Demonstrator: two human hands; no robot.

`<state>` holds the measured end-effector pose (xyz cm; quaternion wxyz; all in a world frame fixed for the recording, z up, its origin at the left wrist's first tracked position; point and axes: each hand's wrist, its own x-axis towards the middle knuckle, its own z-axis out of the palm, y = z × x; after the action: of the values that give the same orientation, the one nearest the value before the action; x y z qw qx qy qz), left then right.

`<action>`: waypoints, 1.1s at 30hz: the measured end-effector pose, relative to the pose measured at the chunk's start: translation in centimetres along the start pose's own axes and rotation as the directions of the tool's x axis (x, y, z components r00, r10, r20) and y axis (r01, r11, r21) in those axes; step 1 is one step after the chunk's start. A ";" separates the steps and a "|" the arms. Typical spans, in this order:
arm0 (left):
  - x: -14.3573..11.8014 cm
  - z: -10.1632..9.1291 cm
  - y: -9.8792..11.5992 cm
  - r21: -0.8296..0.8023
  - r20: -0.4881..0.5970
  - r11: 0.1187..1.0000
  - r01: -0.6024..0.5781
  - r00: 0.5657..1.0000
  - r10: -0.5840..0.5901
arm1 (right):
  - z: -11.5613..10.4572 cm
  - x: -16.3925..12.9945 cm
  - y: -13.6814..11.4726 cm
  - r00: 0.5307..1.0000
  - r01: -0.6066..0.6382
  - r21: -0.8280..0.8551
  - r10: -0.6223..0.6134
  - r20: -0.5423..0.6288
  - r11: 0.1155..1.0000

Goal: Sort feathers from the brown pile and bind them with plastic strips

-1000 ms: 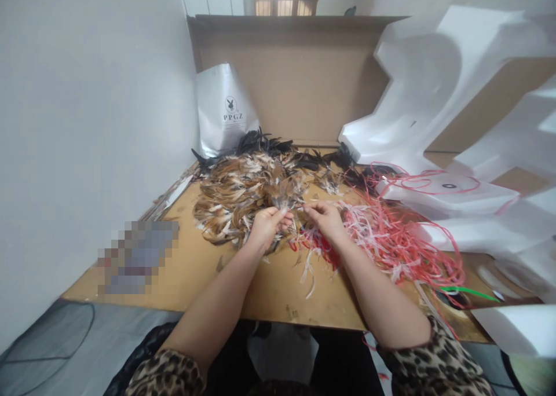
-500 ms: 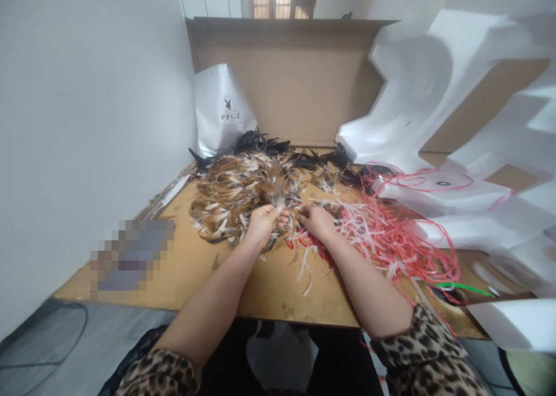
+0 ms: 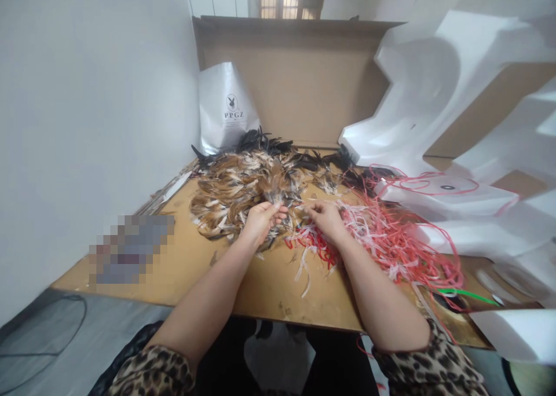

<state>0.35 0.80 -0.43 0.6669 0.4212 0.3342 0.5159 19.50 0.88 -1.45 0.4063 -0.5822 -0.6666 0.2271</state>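
Head view, seated at a brown table (image 3: 269,292). Left hand (image 3: 260,221) closed in a narrow pinch on a small tuft of brown feathers (image 3: 276,199), gripped at the near edge of the feather pile (image 3: 237,190). Right hand (image 3: 326,217) just beside the left, fingers curled and resting on the tangle of red and white strips (image 3: 382,234); impossible to tell whether a strip is actually pinched. Feather pile spread over the middle of the table, brown and white plumes in front, black feathers (image 3: 264,144) along its far edge. Strips spilling rightward from the hands, with thin red loops reaching onto the white foam packing (image 3: 430,101) at right. White paper bag (image 3: 228,109) with a printed logo upright behind the pile, leaning in the corner against the cardboard panel (image 3: 299,77). Green strip (image 3: 467,293) near the table's right front edge. Leopard-print sleeves (image 3: 430,367) at both forearms. Blurred patch on the left of the table.
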 end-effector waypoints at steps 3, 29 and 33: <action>0.0 0.0 0.0 -0.008 0.017 1.000 -0.005 1.000 0.005 | 0.4 0.0 -0.4 0.997 0.036 -0.338 -0.012 0.070 0.940; -0.3 0.3 0.7 -0.218 0.068 0.975 0.049 0.997 -0.035 | -2.2 -1.3 -4.1 0.910 -0.369 0.852 -0.043 0.413 0.371; -0.6 0.3 1.1 -0.219 0.135 0.970 0.109 0.988 -0.080 | -2.6 -1.9 -4.7 0.896 -0.390 0.849 -0.064 0.438 0.358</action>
<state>0.00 0.32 0.74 0.7539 0.3578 0.2504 0.4907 18.82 -2.44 3.14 0.4902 -0.2603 -0.4288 0.7128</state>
